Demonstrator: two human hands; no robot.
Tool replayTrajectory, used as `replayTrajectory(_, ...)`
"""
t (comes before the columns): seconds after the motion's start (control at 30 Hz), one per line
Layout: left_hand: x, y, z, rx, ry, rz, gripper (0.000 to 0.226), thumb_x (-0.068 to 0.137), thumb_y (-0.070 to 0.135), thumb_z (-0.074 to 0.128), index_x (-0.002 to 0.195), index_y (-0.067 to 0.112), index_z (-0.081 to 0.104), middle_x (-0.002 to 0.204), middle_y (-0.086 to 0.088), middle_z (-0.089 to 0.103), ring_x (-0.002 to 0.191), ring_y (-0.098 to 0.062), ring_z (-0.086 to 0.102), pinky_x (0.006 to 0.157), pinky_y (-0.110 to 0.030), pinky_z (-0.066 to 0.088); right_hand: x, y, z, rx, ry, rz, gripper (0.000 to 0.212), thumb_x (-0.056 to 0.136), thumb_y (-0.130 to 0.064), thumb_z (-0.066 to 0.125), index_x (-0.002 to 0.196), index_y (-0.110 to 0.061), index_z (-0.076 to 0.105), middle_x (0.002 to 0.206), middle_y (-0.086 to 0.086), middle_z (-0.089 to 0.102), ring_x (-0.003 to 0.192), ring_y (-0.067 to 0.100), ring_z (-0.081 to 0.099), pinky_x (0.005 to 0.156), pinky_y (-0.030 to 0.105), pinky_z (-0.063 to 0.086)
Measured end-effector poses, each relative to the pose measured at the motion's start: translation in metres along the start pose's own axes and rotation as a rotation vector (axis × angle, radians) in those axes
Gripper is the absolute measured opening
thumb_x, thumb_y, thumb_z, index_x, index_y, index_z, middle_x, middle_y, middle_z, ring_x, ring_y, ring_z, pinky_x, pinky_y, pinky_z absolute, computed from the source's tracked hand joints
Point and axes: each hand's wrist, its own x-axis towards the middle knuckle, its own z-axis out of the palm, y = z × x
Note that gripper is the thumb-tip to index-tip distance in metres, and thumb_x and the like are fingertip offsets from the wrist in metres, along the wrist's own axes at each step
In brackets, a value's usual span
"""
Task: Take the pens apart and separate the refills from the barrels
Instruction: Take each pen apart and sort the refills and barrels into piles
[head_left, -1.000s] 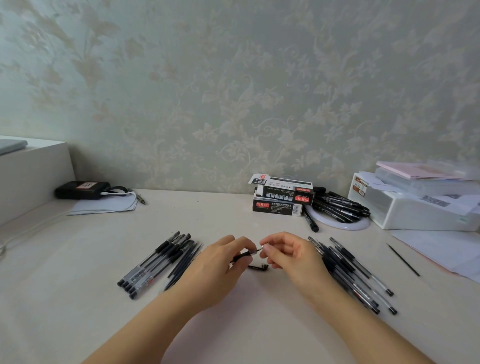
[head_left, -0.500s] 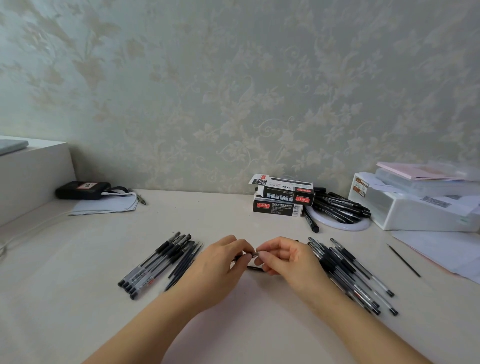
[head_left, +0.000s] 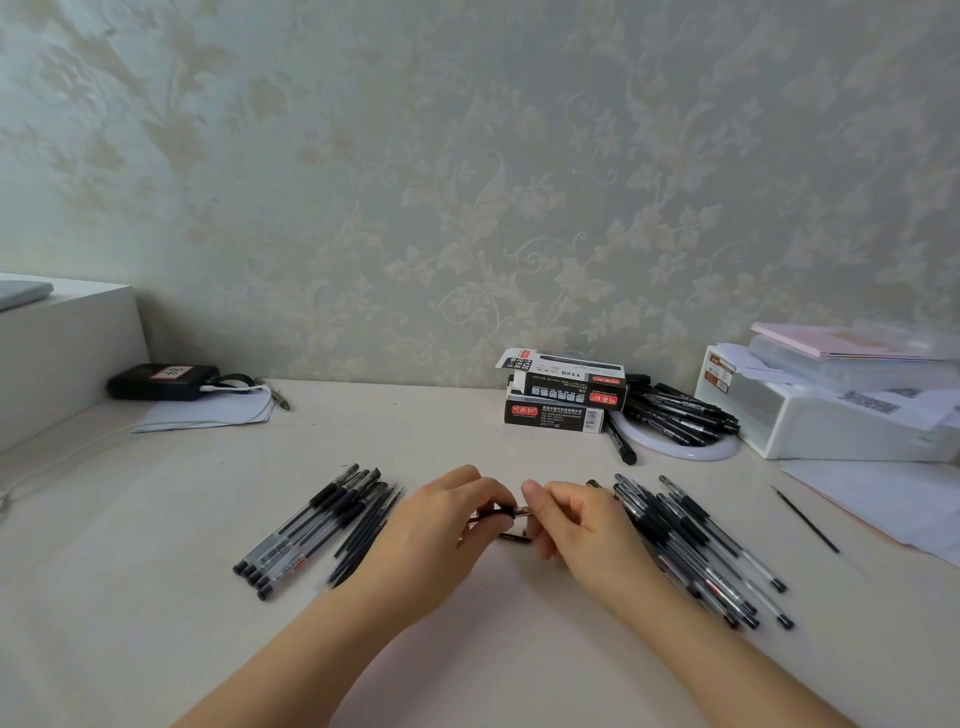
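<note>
My left hand grips the black grip end of a pen just above the table centre. My right hand pinches the pen's metal tip end, fingertips nearly touching the left hand's. A small black pen part lies on the table under the hands. Left of my left hand lie a row of clear barrels with black grips and beside it a bunch of thin dark refills. Right of my right hand lies a heap of whole pens.
Two stacked black pen boxes stand at the back centre, with black markers on a white round plate beside them. A white box with papers fills the back right. One loose refill lies at right. A black pouch sits back left.
My two hands have come closer together over the pen and dropped slightly toward the table. The piles on both sides have not moved.
</note>
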Motion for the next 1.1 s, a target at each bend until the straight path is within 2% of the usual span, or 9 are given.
replayTrajectory(0.1,0.0004,-0.0001,-0.0009,-0.002,0.023,-0.007,0.011,0.094,0.032,0.059,0.102,0.030,0.066,0.086,0.016,0.051,0.075,-0.005,0.053,0.067,-0.022,0.045,-0.0002,-0.0024,-0.0014,0.011,-0.002,-0.027,0.038,0.093,-0.047,0.054,0.071,-0.020,0.067,0.066,0.001,0.070,0.054,0.005,0.053,0.058,0.018,0.043)
replayTrajectory(0.23,0.0001,-0.0018,-0.0014,-0.014,0.036,-0.018,0.010,0.093,0.031,0.060,0.100,0.030,0.066,0.085,0.017,0.051,0.073,0.000,0.052,0.066,-0.017,0.043,0.0015,-0.0015,-0.0014,0.092,-0.060,-0.050,0.013,0.091,-0.029,0.067,0.082,-0.019,0.070,0.072,0.000,0.070,0.061,0.004,0.056,0.061,0.016,0.044)
replayTrajectory(0.43,0.0006,-0.0010,-0.0002,-0.015,0.015,0.012,0.009,0.093,0.032,0.060,0.099,0.031,0.065,0.085,0.016,0.051,0.072,-0.006,0.052,0.067,-0.022,0.045,0.0011,0.0003,0.0001,0.034,-0.034,-0.017,0.048,0.090,-0.053,0.051,0.067,-0.013,0.065,0.058,0.002,0.065,0.053,0.005,0.055,0.058,0.017,0.042)
replayTrajectory(0.5,0.0003,-0.0020,-0.0003,-0.007,0.020,0.002,0.008,0.093,0.033,0.060,0.099,0.032,0.065,0.084,0.017,0.050,0.073,-0.005,0.053,0.066,-0.022,0.045,0.0016,-0.0006,-0.0008,0.051,-0.032,-0.027,0.042,0.088,-0.054,0.053,0.073,-0.018,0.067,0.069,0.003,0.070,0.058,0.007,0.056,0.061,0.023,0.046)
replayTrajectory(0.63,0.0003,-0.0030,-0.0009,-0.019,0.029,-0.020,0.008,0.092,0.033,0.061,0.099,0.033,0.066,0.084,0.018,0.050,0.075,-0.003,0.053,0.065,-0.017,0.043,0.0020,-0.0006,-0.0020,0.092,-0.084,-0.042,0.011,0.091,-0.031,0.066,0.085,-0.022,0.069,0.075,-0.005,0.070,0.064,0.006,0.057,0.067,0.023,0.049)
replayTrajectory(0.83,0.0003,-0.0005,0.0004,0.003,0.014,-0.001,0.009,0.092,0.033,0.060,0.099,0.032,0.065,0.084,0.017,0.051,0.074,-0.004,0.053,0.065,-0.019,0.043,0.0000,-0.0019,-0.0014,0.020,-0.057,-0.023,0.043,0.093,-0.047,0.053,0.072,-0.012,0.066,0.061,0.001,0.066,0.057,0.007,0.055,0.062,0.025,0.045)
replayTrajectory(0.9,0.0005,-0.0017,-0.0003,0.001,0.021,-0.013,0.008,0.092,0.033,0.061,0.099,0.032,0.065,0.083,0.018,0.050,0.073,-0.004,0.053,0.064,-0.017,0.042,0.0001,-0.0034,-0.0022,0.051,-0.060,-0.032,0.035,0.089,-0.049,0.056,0.079,-0.018,0.068,0.069,-0.003,0.069,0.061,0.007,0.056,0.065,0.026,0.048)
replayTrajectory(1.0,0.0009,-0.0034,-0.0010,-0.005,0.027,-0.028,0.008,0.092,0.033,0.061,0.098,0.031,0.066,0.084,0.018,0.050,0.073,-0.002,0.053,0.063,-0.014,0.041,0.0003,-0.0026,-0.0016,0.090,-0.107,-0.038,0.009,0.090,-0.031,0.068,0.088,-0.022,0.069,0.075,-0.006,0.069,0.067,0.010,0.059,0.069,0.026,0.050)
replayTrajectory(1.1,0.0010,-0.0026,-0.0002,-0.006,0.020,-0.020,0.010,0.092,0.033,0.061,0.099,0.031,0.067,0.084,0.017,0.051,0.073,-0.003,0.053,0.065,-0.015,0.042,-0.0002,-0.0007,-0.0008,0.070,-0.124,-0.042,0.018,0.094,-0.030,0.063,0.082,-0.017,0.067,0.066,-0.001,0.066,0.063,0.008,0.057,0.064,0.024,0.047)
